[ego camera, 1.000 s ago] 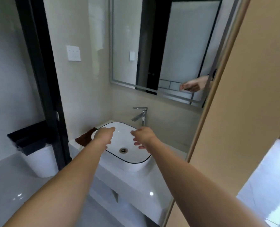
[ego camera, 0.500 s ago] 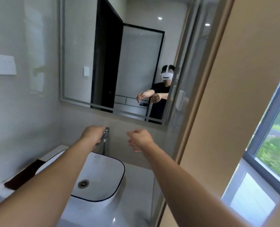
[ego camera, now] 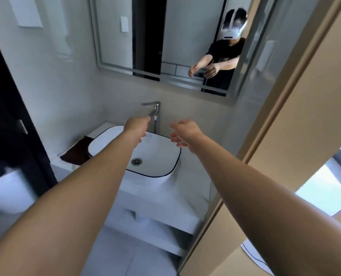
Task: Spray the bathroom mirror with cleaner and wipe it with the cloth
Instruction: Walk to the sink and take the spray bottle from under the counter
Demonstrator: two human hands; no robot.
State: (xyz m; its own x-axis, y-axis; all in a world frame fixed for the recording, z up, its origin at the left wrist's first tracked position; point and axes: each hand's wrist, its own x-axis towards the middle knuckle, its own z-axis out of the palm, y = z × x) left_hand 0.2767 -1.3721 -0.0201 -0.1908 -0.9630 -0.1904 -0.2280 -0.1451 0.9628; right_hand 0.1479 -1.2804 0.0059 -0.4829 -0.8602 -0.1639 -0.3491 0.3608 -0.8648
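Note:
The framed bathroom mirror (ego camera: 115, 36) hangs on the wall above the basin and reflects a person in a black top with both arms out. A dark brown cloth (ego camera: 76, 151) lies flat on the counter left of the basin. My left hand (ego camera: 135, 127) reaches over the basin, just in front of the tap, fingers loosely curled and empty. My right hand (ego camera: 185, 132) hovers to the right of the tap, fingers spread, holding nothing. No spray bottle is in view.
A white basin with a dark rim (ego camera: 165, 174) sits on a white counter (ego camera: 161, 206), with a chrome tap (ego camera: 155, 114) behind it. A beige partition (ego camera: 285, 116) stands close on the right. A black door frame (ego camera: 10, 116) and a white bin (ego camera: 6, 192) are on the left.
The view has dropped and pulled back, showing more of the basin and counter. Both hands stay stretched toward the tap, the right hand's fingers now more spread.

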